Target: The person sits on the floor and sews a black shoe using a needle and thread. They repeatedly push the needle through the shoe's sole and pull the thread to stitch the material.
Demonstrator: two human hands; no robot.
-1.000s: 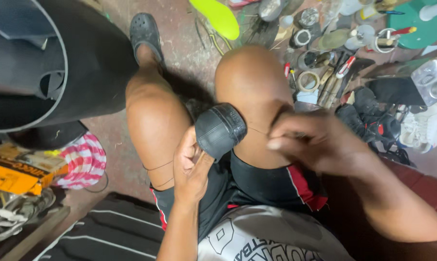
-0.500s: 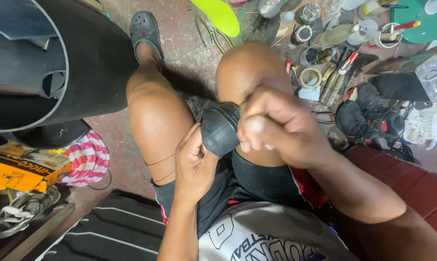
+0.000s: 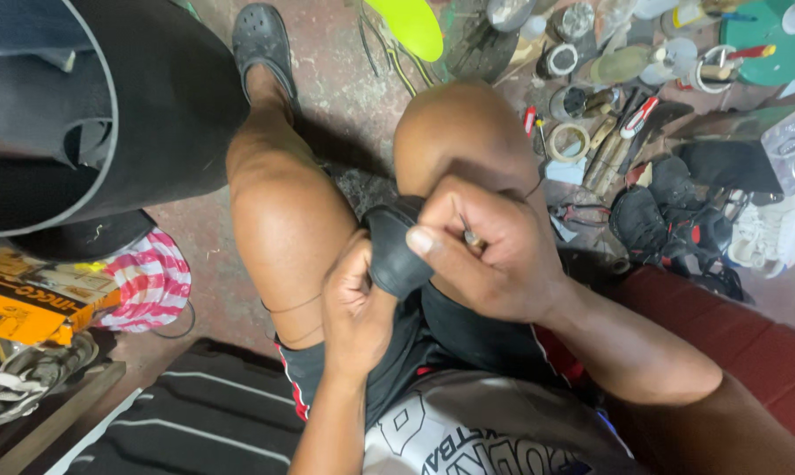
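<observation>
I sit with both bare knees up and work between them. My left hand (image 3: 355, 303) grips a black shoe (image 3: 394, 248) from below, its rounded end pointing up. My right hand (image 3: 485, 251) is closed against the shoe's right side, thumb pressed on the black material, and pinches a thin metal tool, likely a needle (image 3: 472, 237), whose tip just shows between the fingers. A thin thread (image 3: 292, 308) loops across my left thigh. Most of the shoe is hidden by my two hands.
A black round tub (image 3: 107, 114) stands at the left, with a striped cloth (image 3: 151, 281) and a yellow box (image 3: 28, 299) below it. Tools, tape rolls (image 3: 569, 141), bottles and shoes (image 3: 670, 220) lie scattered on the floor at the right. A green insole (image 3: 411, 26) lies near the top.
My right hand came in from the right, where it had pulled the thread out, and now presses on the shoe. The shoe is more covered by my hands than before.
</observation>
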